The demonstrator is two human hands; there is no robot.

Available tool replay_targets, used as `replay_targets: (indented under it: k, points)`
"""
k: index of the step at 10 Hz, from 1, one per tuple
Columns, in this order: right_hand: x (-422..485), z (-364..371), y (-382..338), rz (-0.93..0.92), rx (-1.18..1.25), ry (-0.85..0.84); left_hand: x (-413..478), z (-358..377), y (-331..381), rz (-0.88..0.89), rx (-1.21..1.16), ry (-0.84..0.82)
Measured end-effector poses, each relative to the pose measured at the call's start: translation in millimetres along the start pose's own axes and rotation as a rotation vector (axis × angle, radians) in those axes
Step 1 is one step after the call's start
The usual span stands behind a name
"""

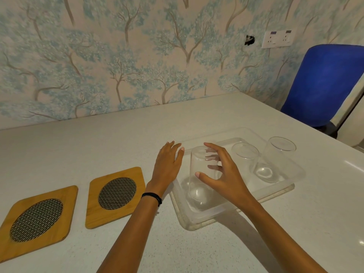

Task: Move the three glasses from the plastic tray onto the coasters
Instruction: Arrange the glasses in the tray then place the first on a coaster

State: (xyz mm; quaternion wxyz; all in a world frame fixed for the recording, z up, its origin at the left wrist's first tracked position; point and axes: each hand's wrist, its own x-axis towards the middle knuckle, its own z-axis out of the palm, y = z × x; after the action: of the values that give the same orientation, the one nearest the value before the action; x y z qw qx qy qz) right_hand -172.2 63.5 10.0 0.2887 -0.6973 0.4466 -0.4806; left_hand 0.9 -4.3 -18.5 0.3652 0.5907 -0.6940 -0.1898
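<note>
Three clear glasses stand upright in a clear plastic tray (275, 191) at the right of the table. My right hand (222, 174) curls around the nearest glass (199, 186), thumb in front and fingers behind; whether it grips is unclear. The middle glass (245, 154) and the far right glass (279, 152) stand untouched. My left hand (167, 164) lies flat with fingers apart at the tray's left rim, holding nothing. Two wooden coasters with woven metal centres lie to the left: one (116, 196) near my left wrist, the other (37, 219) at the table's left edge.
A white speckled table (98, 146) runs back to a wall with tree-patterned wallpaper. A blue chair (325, 83) stands at the far right corner beyond the table edge. A double wall socket (277, 38) sits on the wall above it.
</note>
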Motion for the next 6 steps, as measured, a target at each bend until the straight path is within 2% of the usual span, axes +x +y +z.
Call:
replay_targets:
  k: [6]
  points:
    - [-3.7,0.9,5.7,-0.036,-0.053,-0.034,-0.9,0.0,0.6,0.001,0.012,0.0]
